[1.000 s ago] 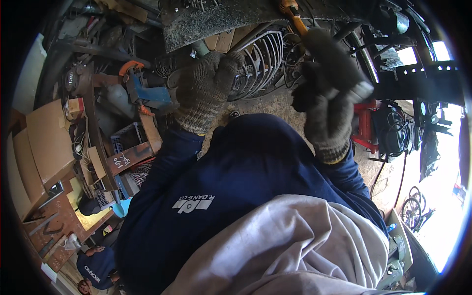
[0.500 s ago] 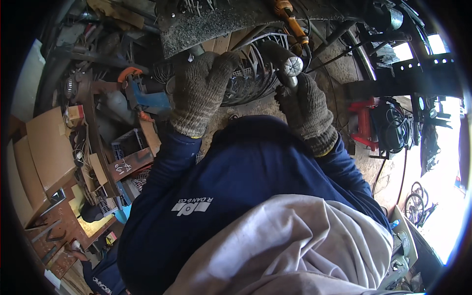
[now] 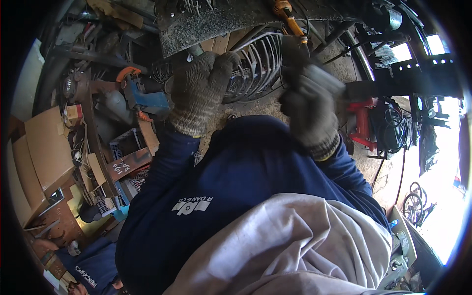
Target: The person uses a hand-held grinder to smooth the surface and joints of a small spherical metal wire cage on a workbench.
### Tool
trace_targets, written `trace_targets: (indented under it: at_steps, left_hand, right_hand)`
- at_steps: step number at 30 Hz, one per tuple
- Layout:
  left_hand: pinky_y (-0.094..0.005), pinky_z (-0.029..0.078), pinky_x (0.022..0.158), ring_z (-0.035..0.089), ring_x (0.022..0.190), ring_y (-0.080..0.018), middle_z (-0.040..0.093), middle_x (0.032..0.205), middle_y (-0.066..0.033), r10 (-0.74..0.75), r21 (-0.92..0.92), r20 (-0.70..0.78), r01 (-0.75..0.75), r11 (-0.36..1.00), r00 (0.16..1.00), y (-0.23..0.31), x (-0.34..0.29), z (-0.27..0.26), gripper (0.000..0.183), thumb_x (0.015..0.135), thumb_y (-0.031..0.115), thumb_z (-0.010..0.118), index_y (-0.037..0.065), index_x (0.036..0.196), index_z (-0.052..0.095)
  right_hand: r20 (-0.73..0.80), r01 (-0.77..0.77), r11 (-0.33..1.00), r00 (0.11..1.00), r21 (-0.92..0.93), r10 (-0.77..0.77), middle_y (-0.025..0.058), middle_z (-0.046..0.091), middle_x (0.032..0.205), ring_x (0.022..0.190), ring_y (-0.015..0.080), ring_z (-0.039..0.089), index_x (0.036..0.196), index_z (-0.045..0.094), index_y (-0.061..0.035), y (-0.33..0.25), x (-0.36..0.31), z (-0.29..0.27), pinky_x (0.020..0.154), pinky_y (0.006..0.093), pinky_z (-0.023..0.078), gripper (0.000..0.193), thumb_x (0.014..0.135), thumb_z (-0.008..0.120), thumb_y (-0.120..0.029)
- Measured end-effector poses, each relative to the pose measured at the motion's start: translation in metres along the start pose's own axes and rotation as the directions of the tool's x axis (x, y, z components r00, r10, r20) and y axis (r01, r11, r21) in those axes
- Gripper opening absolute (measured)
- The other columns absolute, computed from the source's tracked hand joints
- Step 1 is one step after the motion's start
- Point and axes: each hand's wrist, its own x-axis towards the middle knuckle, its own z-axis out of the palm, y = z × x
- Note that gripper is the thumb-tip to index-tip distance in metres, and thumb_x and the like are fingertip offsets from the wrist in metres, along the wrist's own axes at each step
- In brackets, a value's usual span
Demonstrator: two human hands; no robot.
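My left hand [image 3: 197, 93], in a grey-brown knitted glove, is closed at the near left side of a cage of curved metal rods [image 3: 259, 66]. Its fingers appear wrapped round the rim, though the grip is partly hidden. To the right of the cage, my right hand [image 3: 312, 110], gloved alike, is closed on a hammer [image 3: 322, 81] with a thick cylindrical metal head. Hammer and right hand are smeared by motion. Above the cage lies the edge of a dark metal work table [image 3: 196, 37] strewn with filings.
An orange angle grinder [image 3: 290, 19] lies on the table's right part. At left are a blue clamp-like tool [image 3: 150, 100] and cardboard boxes [image 3: 46, 152]. A red stand [image 3: 361, 125] with a dark machine is at right. Another person's dark sleeve [image 3: 91, 265] shows lower left.
My right hand has swung the hammer, its head turning from facing me into a blur farther right. My left hand stays put. The other person has moved farther into view at lower left.
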Motion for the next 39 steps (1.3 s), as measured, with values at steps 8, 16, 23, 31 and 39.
trace_targets:
  at_steps: [8,16,23,31,39]
  left_hand:
    - [-0.0339,0.048,0.063,0.062,0.072,-0.0195,0.066,0.086,-0.0066,-0.12,-0.258,0.074,0.135,0.957,0.99,-0.031,0.002,-0.013,0.013,0.094,0.018,0.062,0.01,0.103,0.067]
    - [-0.033,0.053,0.078,0.065,0.093,-0.0189,0.067,0.1,-0.0087,-0.394,-0.488,0.14,0.409,0.771,0.909,-0.041,-0.017,-0.011,0.02,0.096,0.013,0.057,0.011,0.114,0.066]
    - [-0.0314,0.053,0.079,0.065,0.094,-0.0192,0.065,0.105,-0.0116,-0.412,-0.472,0.219,0.466,0.749,0.884,-0.032,-0.019,0.0,0.023,0.095,0.014,0.06,0.005,0.116,0.064]
    - [-0.0325,0.055,0.081,0.066,0.097,-0.0212,0.066,0.106,-0.012,-0.12,-0.244,0.199,0.168,0.955,0.973,-0.035,-0.022,0.007,0.026,0.097,0.015,0.056,0.005,0.121,0.06]
    - [-0.0292,0.056,0.079,0.069,0.088,-0.0181,0.07,0.099,-0.0083,-0.27,-0.734,0.612,0.661,0.155,0.743,-0.001,0.018,-0.006,0.026,0.099,0.023,0.055,0.004,0.112,0.066]
  right_hand:
    - [0.032,-0.286,0.791,0.947,0.54,0.32,0.0038,0.061,0.081,0.062,0.0091,0.055,0.125,0.051,-0.0017,0.01,-0.008,0.003,0.056,0.0238,0.044,0.048,0.096,0.059,-0.039]
    - [-0.206,-0.255,0.825,0.892,0.505,0.402,0.0064,0.063,0.097,0.081,0.0127,0.06,0.123,0.053,-0.0002,0.048,-0.013,-0.002,0.072,0.0286,0.05,0.041,0.095,0.062,-0.029]
    - [-0.194,-0.266,0.789,0.88,0.554,0.433,0.0056,0.062,0.115,0.106,0.0145,0.057,0.135,0.048,-0.0007,0.066,-0.016,-0.01,0.089,0.0307,0.047,0.06,0.095,0.059,-0.044]
    - [-0.198,-0.222,0.665,0.847,0.713,0.494,0.0016,0.061,0.092,0.075,0.0107,0.06,0.124,0.053,-0.0056,0.062,-0.006,-0.01,0.062,0.024,0.05,0.045,0.093,0.062,-0.037]
    - [-0.23,-0.12,0.63,0.866,0.767,0.445,0.0067,0.06,0.078,0.058,0.0142,0.058,0.115,0.054,-0.0021,0.047,0.003,-0.008,0.051,0.0274,0.049,0.036,0.092,0.065,-0.028]
